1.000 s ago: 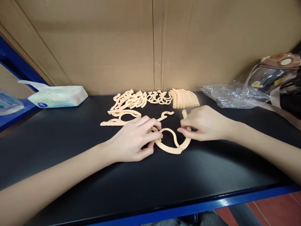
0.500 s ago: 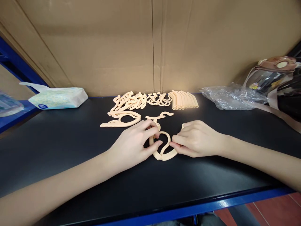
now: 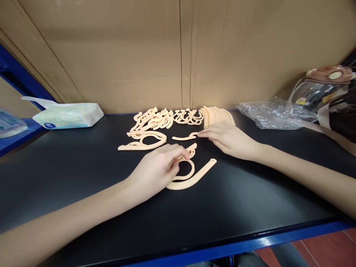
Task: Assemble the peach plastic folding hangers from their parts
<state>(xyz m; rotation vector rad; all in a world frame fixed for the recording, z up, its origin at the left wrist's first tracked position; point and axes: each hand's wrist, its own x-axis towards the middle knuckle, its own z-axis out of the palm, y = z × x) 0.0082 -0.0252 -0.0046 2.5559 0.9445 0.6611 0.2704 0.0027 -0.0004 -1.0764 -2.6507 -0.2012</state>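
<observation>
On the black table, my left hand [image 3: 160, 165] curls its fingers over the folding hanger [image 3: 191, 181], a pale peach plastic part-assembly with a loop. One long curved arm of it swings out to the right, its free end showing a small hole. Farther back, my right hand [image 3: 229, 139] has its fingers stretched out, the fingertips at the hooked end of a small curved hanger piece [image 3: 183, 138]. That end is partly hidden under the fingers, and so is the thumb. Left of these lies another folded hanger [image 3: 143, 149].
Along the back lie a heap of curved pieces [image 3: 154, 119], several hooks [image 3: 187, 118] and a row of long arms [image 3: 217, 114]. A tissue pack [image 3: 69, 115] sits at left. At right are a crumpled clear bag [image 3: 272, 115] and a bottle [image 3: 317, 91]. Cardboard [image 3: 125, 55] stands behind.
My right hand has let go of the hanger's arm and moved back to the small curved piece. The arm now points outward. My left hand has drawn the hanger slightly left.
</observation>
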